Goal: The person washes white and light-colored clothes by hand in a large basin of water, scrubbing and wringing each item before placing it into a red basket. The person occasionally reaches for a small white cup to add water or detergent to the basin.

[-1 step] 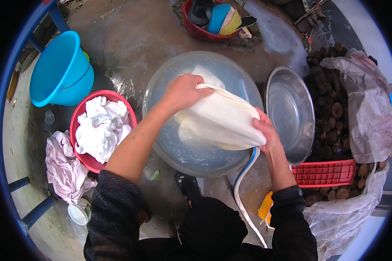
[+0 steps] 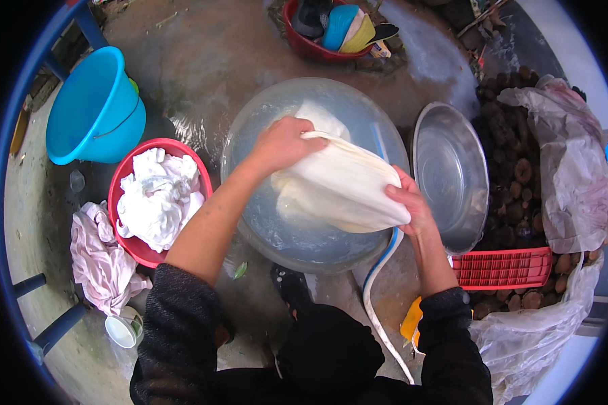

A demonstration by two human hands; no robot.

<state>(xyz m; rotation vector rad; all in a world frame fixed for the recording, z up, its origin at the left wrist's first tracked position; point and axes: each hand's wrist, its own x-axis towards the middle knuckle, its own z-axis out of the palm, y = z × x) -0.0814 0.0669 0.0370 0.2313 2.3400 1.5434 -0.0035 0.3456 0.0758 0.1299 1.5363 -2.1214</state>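
Note:
A wet white cloth (image 2: 344, 179) is stretched between my two hands over a large basin of cloudy water (image 2: 263, 246). My left hand (image 2: 284, 143) grips its upper left edge, fingers closed. At its right end, my right hand (image 2: 412, 204) pinches the cloth between thumb and fingers near the basin's rim. The cloth's lower left part hangs down into the water. More white fabric (image 2: 323, 120) shows in the water behind my left hand. A white and blue hose (image 2: 373, 283) runs over the basin's near right rim.
At left are a blue bucket (image 2: 91, 111), a red basin (image 2: 207, 174) of white laundry, pinkish cloth (image 2: 100, 260) and a white cup (image 2: 121, 331). A metal basin (image 2: 451, 182), red plastic rack (image 2: 503, 268) and dark round lumps (image 2: 513, 162) lie right. Another red basin (image 2: 300, 42) stands beyond.

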